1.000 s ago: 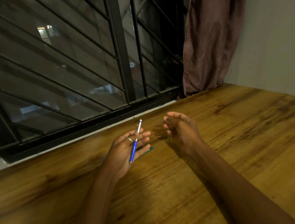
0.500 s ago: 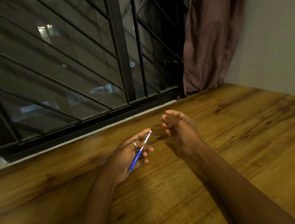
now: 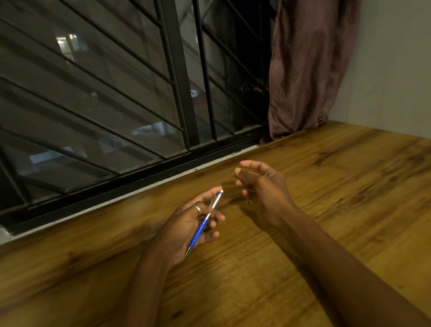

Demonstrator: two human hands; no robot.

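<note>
Left hand point(image 3: 191, 226) grips blue-and-silver pen point(image 3: 205, 220), apparently whole. Right hand point(image 3: 263, 186) just beyond pen's upper end, fingers curled; contents unclear. Pen handling likely midway, unfinished.

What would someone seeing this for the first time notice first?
The blue and silver pen held in the left hand stands out, over the middle of the wooden table, with the right hand loosely curled just beside it. Behind them, black window bars fill the back, and a brown curtain hangs in the right corner.
</note>
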